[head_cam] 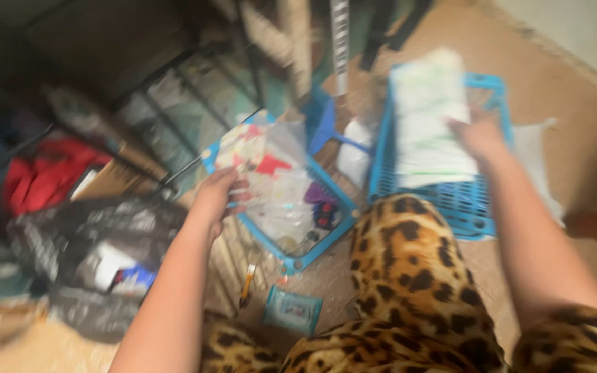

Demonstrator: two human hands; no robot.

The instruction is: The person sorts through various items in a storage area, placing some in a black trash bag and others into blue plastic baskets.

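Underfoot bare tan floor (561, 90), blue baskets (481, 207), cluttered dim shelving (174, 103).

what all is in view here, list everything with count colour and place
blue basket: one, blue, right of centre on the floor
white pack: one, white with green marks, over the blue basket, in the right hand
blue tray: one, blue, centre, holds clear bags and small items
colourful sheet: one, white, red and yellow, at the tray's left end, in the left hand
wipes packet: one, teal, on the floor near the knee
red cloth: one, red, far left
black bag: one, black and grey, lower left
leopard-print clothing: tan with black spots, bottom centre
left hand: fingers on the sheet
right hand: fingers on the pack
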